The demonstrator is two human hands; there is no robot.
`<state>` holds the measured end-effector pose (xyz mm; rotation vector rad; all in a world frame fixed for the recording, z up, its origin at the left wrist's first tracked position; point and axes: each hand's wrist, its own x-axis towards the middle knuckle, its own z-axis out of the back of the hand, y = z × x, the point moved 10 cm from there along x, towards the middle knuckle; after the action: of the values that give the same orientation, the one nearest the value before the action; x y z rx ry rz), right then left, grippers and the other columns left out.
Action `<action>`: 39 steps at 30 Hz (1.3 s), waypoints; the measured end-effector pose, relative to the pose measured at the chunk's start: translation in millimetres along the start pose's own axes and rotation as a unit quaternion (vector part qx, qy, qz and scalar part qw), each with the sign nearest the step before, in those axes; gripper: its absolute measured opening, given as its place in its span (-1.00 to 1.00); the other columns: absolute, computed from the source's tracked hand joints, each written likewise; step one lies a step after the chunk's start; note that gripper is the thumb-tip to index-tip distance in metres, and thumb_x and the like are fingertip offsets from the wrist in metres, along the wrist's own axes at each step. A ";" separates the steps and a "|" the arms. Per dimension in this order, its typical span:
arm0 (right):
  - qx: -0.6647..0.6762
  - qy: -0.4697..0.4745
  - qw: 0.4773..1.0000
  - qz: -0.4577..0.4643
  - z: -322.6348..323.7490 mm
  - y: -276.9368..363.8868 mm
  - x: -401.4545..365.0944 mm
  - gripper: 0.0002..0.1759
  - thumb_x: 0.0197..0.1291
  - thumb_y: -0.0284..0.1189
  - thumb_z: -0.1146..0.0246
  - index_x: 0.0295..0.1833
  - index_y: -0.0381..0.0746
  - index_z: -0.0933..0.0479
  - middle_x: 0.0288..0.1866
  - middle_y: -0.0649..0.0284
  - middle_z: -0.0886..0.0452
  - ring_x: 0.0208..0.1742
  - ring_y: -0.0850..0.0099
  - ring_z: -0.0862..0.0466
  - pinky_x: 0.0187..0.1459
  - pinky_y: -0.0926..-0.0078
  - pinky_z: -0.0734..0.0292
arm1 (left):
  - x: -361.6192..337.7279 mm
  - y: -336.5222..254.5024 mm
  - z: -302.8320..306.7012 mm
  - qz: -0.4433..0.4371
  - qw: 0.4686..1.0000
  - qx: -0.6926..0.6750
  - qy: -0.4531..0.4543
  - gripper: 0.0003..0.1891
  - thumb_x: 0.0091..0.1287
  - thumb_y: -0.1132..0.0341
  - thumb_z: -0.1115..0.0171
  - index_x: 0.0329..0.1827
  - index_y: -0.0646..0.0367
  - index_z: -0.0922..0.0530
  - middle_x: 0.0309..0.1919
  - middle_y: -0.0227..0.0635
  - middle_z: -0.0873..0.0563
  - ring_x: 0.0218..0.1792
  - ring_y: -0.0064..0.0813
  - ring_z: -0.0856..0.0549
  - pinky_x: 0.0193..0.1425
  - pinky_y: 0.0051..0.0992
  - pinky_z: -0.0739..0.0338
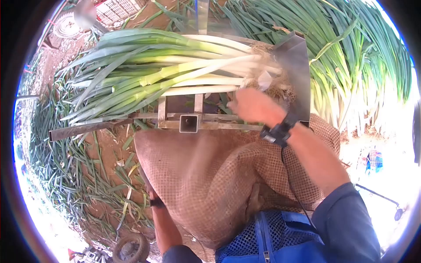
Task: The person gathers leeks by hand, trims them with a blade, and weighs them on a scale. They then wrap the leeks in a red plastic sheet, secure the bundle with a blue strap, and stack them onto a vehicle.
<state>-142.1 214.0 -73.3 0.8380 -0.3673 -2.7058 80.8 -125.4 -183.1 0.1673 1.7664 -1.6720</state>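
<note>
A bundle of leeks (175, 74) lies across a metal frame (188, 122), green leaves to the left and white stems and roots (280, 90) to the right. The root end faces a bent metal plate (296, 65). My right hand (256, 105) is at the near edge of the bundle, close to the white stems. Its fingers look curled but are blurred, and whatever they hold is hidden. A small white piece (265, 80) shows just above it, too blurred to name. My left hand (149, 186) is mostly behind the left edge of a burlap sack (197, 175); its fingers are hidden.
More leeks (342, 52) are piled at the right and back. Cut leaves (79, 175) litter the soil on the left. A square metal tube (189, 123) juts toward me. Also around are a small wheel (130, 248) at lower left and a red crate (116, 9) at upper left.
</note>
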 end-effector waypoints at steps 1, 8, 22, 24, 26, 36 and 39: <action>0.014 0.004 1.000 -0.024 -22.1 -8.7 5.3 -0.52 0.37 -0.16 -0.30 -0.05 -0.47 -0.64 -0.41 -0.10 -0.71 -0.35 0.09 -0.75 -0.25 0.18 -0.64 | 18.8 -27.5 -20.9 -0.046 0.989 -0.127 0.061 -0.73 0.50 0.32 -0.21 0.11 0.31 -0.66 -0.01 -0.23 -0.76 -0.12 -0.40 -0.72 0.04 -0.41 -0.61; 0.613 -0.096 0.764 -0.177 -87.7 -52.5 22.7 -0.63 0.37 -0.25 -0.29 -0.10 -0.42 -0.63 -0.47 0.23 -0.66 -0.51 0.50 -0.59 -0.46 0.45 -0.51 | 46.9 -200.3 -96.2 -0.319 0.915 0.238 -0.064 -0.69 0.44 0.31 -0.32 0.16 0.27 -0.70 -0.01 -0.28 -0.79 -0.12 -0.40 -0.74 0.04 -0.40 -0.63; -0.036 -0.283 0.906 -0.314 168.6 -184.4 -239.2 -0.58 0.34 -0.22 -0.36 0.12 -0.31 -0.69 -0.56 0.36 -0.57 -0.50 0.63 -0.55 -0.47 0.61 -0.41 | 41.7 -198.2 -167.5 -0.480 0.660 0.577 -0.018 -0.55 0.14 0.28 -0.40 0.16 -0.06 -0.71 0.13 -0.25 -0.70 0.09 -0.10 -0.67 0.17 -0.10 -0.54; -0.023 -0.322 0.893 -0.314 180.8 -169.7 -235.3 -0.53 0.32 -0.20 -0.39 0.19 -0.30 -0.65 -0.54 0.28 -0.61 -0.52 0.53 -0.57 -0.43 0.47 -0.44 | 47.7 -200.2 -172.2 -0.474 0.653 0.590 -0.027 -0.57 0.13 0.29 -0.40 0.13 -0.05 -0.72 0.11 -0.26 -0.71 0.07 -0.10 -0.68 0.16 -0.11 -0.55; 0.099 -0.379 0.885 -0.250 181.6 -131.3 -217.2 -0.51 0.30 -0.19 -0.42 0.21 -0.27 -0.64 -0.50 0.21 -0.66 -0.52 0.45 -0.57 -0.36 0.33 -0.48 | 51.3 -198.4 -171.6 -0.464 0.663 0.586 -0.024 -0.60 0.13 0.31 -0.40 0.09 -0.04 -0.73 0.08 -0.26 -0.72 0.06 -0.10 -0.68 0.15 -0.11 -0.56; -0.108 -0.275 0.949 0.109 -14.3 56.6 32.1 -0.89 0.20 -0.46 -0.24 -0.19 -0.25 -0.55 -0.42 0.13 -0.71 -0.38 0.14 -0.76 -0.36 0.17 -0.62 | 56.9 -240.1 -130.8 -0.472 0.674 0.558 -0.109 -0.53 0.09 0.32 -0.44 0.14 -0.05 -0.71 0.09 -0.27 -0.73 0.10 -0.08 -0.66 0.25 -0.08 -0.52; -0.105 -0.226 0.961 0.119 -9.9 49.1 25.8 -0.94 0.17 -0.48 -0.26 -0.27 -0.21 -0.62 -0.46 0.11 -0.73 -0.43 0.17 -0.78 -0.37 0.21 -0.65 | 48.6 -242.3 -140.5 -0.477 0.646 0.591 -0.086 -0.41 0.06 0.28 -0.47 0.26 -0.08 -0.65 0.20 -0.29 -0.67 0.21 -0.09 -0.61 0.34 -0.06 -0.45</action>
<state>-147.2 158.1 -78.6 0.1013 -0.2470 -2.6225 -138.9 -52.9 -17.8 -0.4403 0.1961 -3.2337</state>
